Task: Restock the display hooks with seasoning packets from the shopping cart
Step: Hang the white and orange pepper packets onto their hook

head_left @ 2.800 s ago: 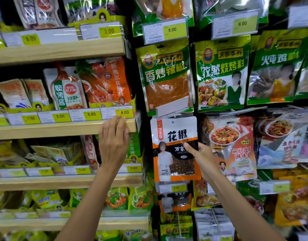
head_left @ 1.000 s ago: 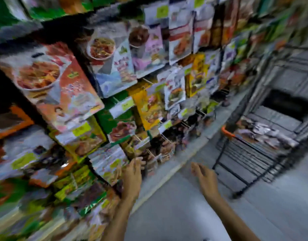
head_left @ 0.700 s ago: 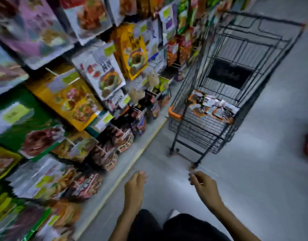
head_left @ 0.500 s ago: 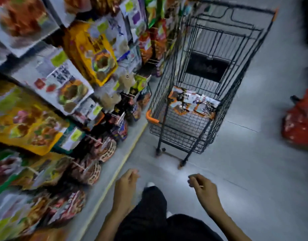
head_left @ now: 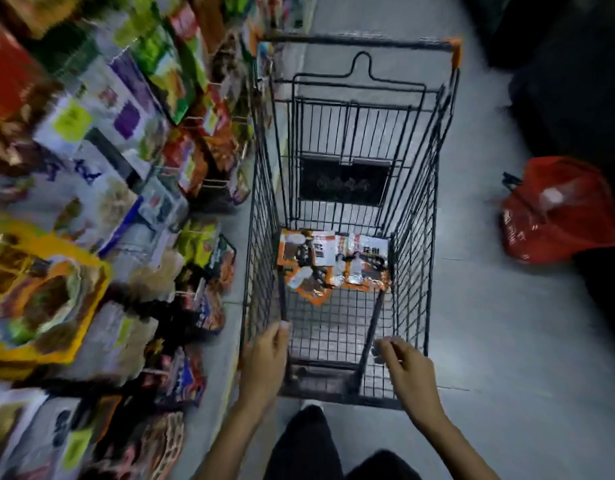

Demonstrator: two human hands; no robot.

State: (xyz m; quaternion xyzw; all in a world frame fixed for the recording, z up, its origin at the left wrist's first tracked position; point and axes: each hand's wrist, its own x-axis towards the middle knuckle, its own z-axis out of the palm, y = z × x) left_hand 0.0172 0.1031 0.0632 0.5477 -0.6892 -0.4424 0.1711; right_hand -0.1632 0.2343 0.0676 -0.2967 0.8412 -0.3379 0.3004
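While a red bag (head_left: 559,209) flanks the shopping cart (head_left: 361,39), seasoning packets (head_left: 334,261) lie mid-basket, beyond the left hand (head_left: 264,362) and right hand (head_left: 406,368), loosely curled, empty, at its near edge.

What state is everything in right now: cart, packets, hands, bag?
Cart: upright, holding only the packets.
Packets: lying in a loose pile on the cart's bottom.
Left hand: empty, fingers relaxed, at the cart's near end.
Right hand: empty, fingers loosely curled, at the cart's near end.
Bag: right of the cart, apart from it.

Dim light, shelves (head_left: 101,174) motion-blurred, cart (head_left: 354,39) sharper, edges warped
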